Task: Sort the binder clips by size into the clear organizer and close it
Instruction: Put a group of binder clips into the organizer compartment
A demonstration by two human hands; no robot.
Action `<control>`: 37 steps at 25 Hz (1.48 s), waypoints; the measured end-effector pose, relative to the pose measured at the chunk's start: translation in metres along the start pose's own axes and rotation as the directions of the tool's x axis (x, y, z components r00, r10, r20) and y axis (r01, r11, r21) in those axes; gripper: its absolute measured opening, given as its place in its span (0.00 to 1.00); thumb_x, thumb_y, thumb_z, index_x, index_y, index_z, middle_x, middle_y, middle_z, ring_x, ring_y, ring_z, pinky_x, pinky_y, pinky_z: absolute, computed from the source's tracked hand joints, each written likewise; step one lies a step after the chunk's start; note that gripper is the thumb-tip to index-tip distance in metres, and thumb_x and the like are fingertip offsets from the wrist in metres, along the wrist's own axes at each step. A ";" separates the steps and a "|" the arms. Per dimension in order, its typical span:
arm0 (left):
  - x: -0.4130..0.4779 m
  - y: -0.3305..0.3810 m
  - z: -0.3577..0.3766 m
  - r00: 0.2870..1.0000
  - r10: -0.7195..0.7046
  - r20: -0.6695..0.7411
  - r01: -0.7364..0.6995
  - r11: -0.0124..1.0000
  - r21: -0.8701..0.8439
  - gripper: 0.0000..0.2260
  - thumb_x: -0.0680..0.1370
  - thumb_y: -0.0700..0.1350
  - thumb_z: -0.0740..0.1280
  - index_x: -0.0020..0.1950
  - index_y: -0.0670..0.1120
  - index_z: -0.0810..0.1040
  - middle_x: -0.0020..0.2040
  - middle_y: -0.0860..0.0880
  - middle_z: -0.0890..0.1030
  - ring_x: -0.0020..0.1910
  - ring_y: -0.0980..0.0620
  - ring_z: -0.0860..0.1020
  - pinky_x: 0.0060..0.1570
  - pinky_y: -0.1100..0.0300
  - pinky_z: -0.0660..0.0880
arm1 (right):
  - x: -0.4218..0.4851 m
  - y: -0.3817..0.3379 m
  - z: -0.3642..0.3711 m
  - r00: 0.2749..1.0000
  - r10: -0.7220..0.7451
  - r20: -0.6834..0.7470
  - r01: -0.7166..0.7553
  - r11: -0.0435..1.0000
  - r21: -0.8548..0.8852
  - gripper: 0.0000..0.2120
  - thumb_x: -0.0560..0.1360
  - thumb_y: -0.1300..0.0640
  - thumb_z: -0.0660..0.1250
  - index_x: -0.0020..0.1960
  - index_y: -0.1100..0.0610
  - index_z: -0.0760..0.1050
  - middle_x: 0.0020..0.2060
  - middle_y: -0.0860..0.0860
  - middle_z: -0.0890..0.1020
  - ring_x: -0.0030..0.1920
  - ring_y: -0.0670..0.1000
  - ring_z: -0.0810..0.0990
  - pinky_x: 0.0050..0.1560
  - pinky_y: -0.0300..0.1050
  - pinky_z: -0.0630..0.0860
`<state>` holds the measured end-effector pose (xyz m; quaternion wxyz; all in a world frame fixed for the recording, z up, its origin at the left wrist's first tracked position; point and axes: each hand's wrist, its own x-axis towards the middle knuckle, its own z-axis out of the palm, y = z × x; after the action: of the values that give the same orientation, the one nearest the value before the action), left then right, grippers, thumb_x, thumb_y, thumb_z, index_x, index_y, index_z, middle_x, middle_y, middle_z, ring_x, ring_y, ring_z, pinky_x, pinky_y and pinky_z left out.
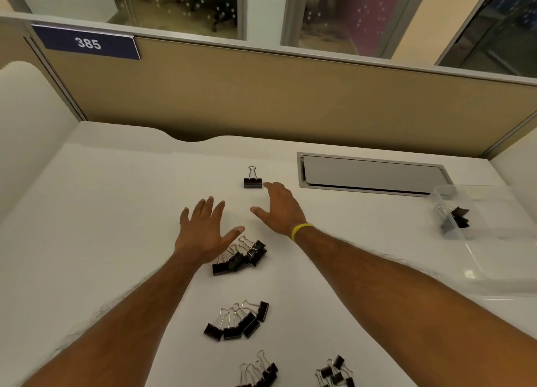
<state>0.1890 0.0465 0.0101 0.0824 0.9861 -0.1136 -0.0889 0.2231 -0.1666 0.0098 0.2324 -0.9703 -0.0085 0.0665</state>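
both hands hover over the white worktop (101, 212) in the middle of the frame, fingers spread and holding nothing. the right hand (280, 208) is just beside a single binder clip (252, 179) above centre; the left hand (203, 232) is over a pile of clips (241, 256). more piles lie lower down, so sorting seems at an early step. the clear organizer (479, 241), at the right edge, is open with a few clips inside. next, i think, a pinch on the single clip. a blue sign (87, 42) at upper left reads "385".
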 end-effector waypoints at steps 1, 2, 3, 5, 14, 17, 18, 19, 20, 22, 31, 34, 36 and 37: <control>0.006 -0.003 0.002 1.000 -0.003 0.008 0.003 1.000 -0.001 0.43 0.71 0.75 0.41 0.79 0.50 0.52 0.80 0.45 0.51 0.79 0.48 0.47 0.74 0.41 0.45 | 0.013 -0.004 0.004 1.000 -0.002 0.007 0.002 1.000 0.001 0.37 0.75 0.40 0.65 0.77 0.55 0.56 0.76 0.57 0.60 0.75 0.58 0.59 0.72 0.54 0.63; 0.011 -0.004 0.003 1.000 -0.004 0.016 0.004 1.000 -0.002 0.42 0.72 0.75 0.42 0.79 0.50 0.52 0.80 0.45 0.51 0.79 0.48 0.47 0.74 0.40 0.45 | 0.025 -0.008 0.008 1.000 -0.001 0.006 0.001 1.000 0.000 0.36 0.75 0.40 0.65 0.76 0.54 0.57 0.76 0.57 0.59 0.75 0.58 0.59 0.72 0.55 0.64; 0.016 -0.005 0.004 1.000 -0.004 0.023 0.004 1.000 -0.004 0.42 0.72 0.74 0.42 0.79 0.50 0.52 0.80 0.45 0.50 0.79 0.48 0.47 0.74 0.40 0.44 | 0.035 -0.011 0.011 1.000 -0.001 0.002 0.001 1.000 -0.003 0.35 0.75 0.41 0.65 0.76 0.53 0.57 0.77 0.57 0.57 0.75 0.59 0.59 0.71 0.55 0.64; 0.026 -0.007 0.007 1.000 -0.004 0.024 0.005 1.000 -0.012 0.43 0.70 0.75 0.41 0.79 0.50 0.52 0.80 0.46 0.50 0.79 0.48 0.46 0.74 0.41 0.44 | 0.053 -0.017 0.017 1.000 -0.008 -0.004 0.008 1.000 -0.029 0.34 0.75 0.42 0.66 0.76 0.49 0.58 0.78 0.56 0.54 0.76 0.59 0.58 0.71 0.56 0.65; 0.040 -0.012 0.019 1.000 -0.018 0.020 0.018 0.999 -0.032 0.44 0.69 0.74 0.37 0.79 0.51 0.52 0.80 0.46 0.50 0.79 0.48 0.47 0.75 0.42 0.45 | 0.071 -0.016 0.032 0.991 -0.088 -0.099 0.078 0.991 -0.105 0.15 0.79 0.51 0.60 0.61 0.57 0.75 0.60 0.56 0.74 0.62 0.56 0.70 0.55 0.51 0.75; 0.037 -0.009 0.014 1.000 -0.013 0.007 0.013 0.998 -0.055 0.44 0.69 0.74 0.37 0.79 0.50 0.53 0.80 0.46 0.51 0.79 0.48 0.47 0.75 0.42 0.44 | 0.062 -0.013 0.028 0.988 -0.086 -0.132 0.086 0.996 -0.001 0.11 0.78 0.54 0.62 0.55 0.58 0.77 0.53 0.55 0.76 0.56 0.55 0.73 0.52 0.49 0.75; 0.035 -0.007 0.011 1.000 -0.010 -0.001 0.010 0.998 -0.057 0.44 0.69 0.74 0.38 0.79 0.50 0.53 0.80 0.46 0.51 0.79 0.48 0.47 0.75 0.42 0.44 | 0.057 -0.011 0.027 0.987 -0.066 -0.149 0.077 0.995 0.068 0.10 0.77 0.54 0.63 0.54 0.58 0.78 0.51 0.55 0.77 0.55 0.54 0.74 0.52 0.48 0.75; 0.032 -0.004 0.008 1.000 -0.007 -0.004 0.007 0.998 -0.056 0.44 0.69 0.74 0.38 0.79 0.50 0.53 0.80 0.46 0.51 0.79 0.48 0.47 0.75 0.42 0.44 | 0.050 -0.009 0.025 0.985 -0.046 -0.169 0.070 0.987 0.144 0.09 0.77 0.55 0.64 0.53 0.57 0.78 0.50 0.55 0.77 0.53 0.54 0.75 0.53 0.49 0.75; 0.029 -0.001 0.004 1.000 -0.003 -0.004 0.003 0.998 -0.056 0.44 0.70 0.74 0.38 0.79 0.50 0.53 0.80 0.46 0.50 0.79 0.48 0.47 0.75 0.42 0.45 | 0.041 -0.006 0.022 0.983 -0.028 -0.183 0.067 0.975 0.210 0.09 0.76 0.55 0.64 0.53 0.57 0.78 0.50 0.54 0.78 0.53 0.54 0.76 0.53 0.50 0.75; 0.020 0.009 -0.004 1.000 0.012 -0.009 -0.013 0.998 -0.055 0.41 0.72 0.73 0.41 0.79 0.50 0.53 0.80 0.46 0.50 0.79 0.48 0.47 0.75 0.42 0.45 | 0.016 0.005 0.017 0.978 -0.018 -0.206 0.076 0.957 0.279 0.08 0.76 0.55 0.65 0.53 0.56 0.78 0.50 0.52 0.77 0.52 0.53 0.76 0.54 0.51 0.77; -0.039 0.093 -0.020 0.988 0.152 -0.025 -0.153 0.988 -0.031 0.34 0.78 0.67 0.52 0.79 0.51 0.52 0.80 0.47 0.53 0.78 0.48 0.49 0.75 0.44 0.44 | -0.124 0.064 -0.016 0.963 0.106 -0.249 -0.015 0.940 0.341 0.11 0.77 0.53 0.66 0.58 0.54 0.76 0.53 0.48 0.76 0.51 0.47 0.77 0.55 0.48 0.78; -0.062 0.128 -0.011 0.977 0.212 -0.008 -0.212 0.977 -0.006 0.34 0.78 0.64 0.57 0.79 0.50 0.51 0.80 0.46 0.52 0.78 0.47 0.50 0.75 0.43 0.46 | -0.164 0.080 -0.027 0.951 0.141 -0.277 -0.029 0.927 0.373 0.14 0.76 0.50 0.68 0.60 0.53 0.75 0.53 0.47 0.76 0.50 0.45 0.77 0.54 0.44 0.78; -0.075 0.151 -0.004 0.968 0.250 0.008 -0.250 0.968 0.023 0.34 0.78 0.62 0.58 0.79 0.50 0.51 0.80 0.46 0.52 0.78 0.47 0.51 0.75 0.43 0.47 | -0.189 0.092 -0.034 0.943 0.176 -0.281 -0.055 0.919 0.392 0.17 0.74 0.48 0.70 0.60 0.53 0.75 0.53 0.47 0.77 0.49 0.44 0.77 0.54 0.41 0.77; -0.080 0.161 0.001 0.963 0.268 0.013 -0.269 0.963 0.034 0.33 0.78 0.62 0.58 0.79 0.50 0.51 0.80 0.47 0.53 0.78 0.48 0.51 0.75 0.43 0.47 | -0.200 0.098 -0.037 0.941 0.192 -0.281 -0.068 0.915 0.399 0.18 0.73 0.47 0.70 0.59 0.53 0.75 0.52 0.47 0.77 0.49 0.44 0.77 0.53 0.40 0.76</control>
<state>0.0785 -0.0891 0.0516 0.0758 0.9625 -0.2481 -0.0791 0.0284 -0.2805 0.0230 0.4108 -0.9025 0.1068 -0.0727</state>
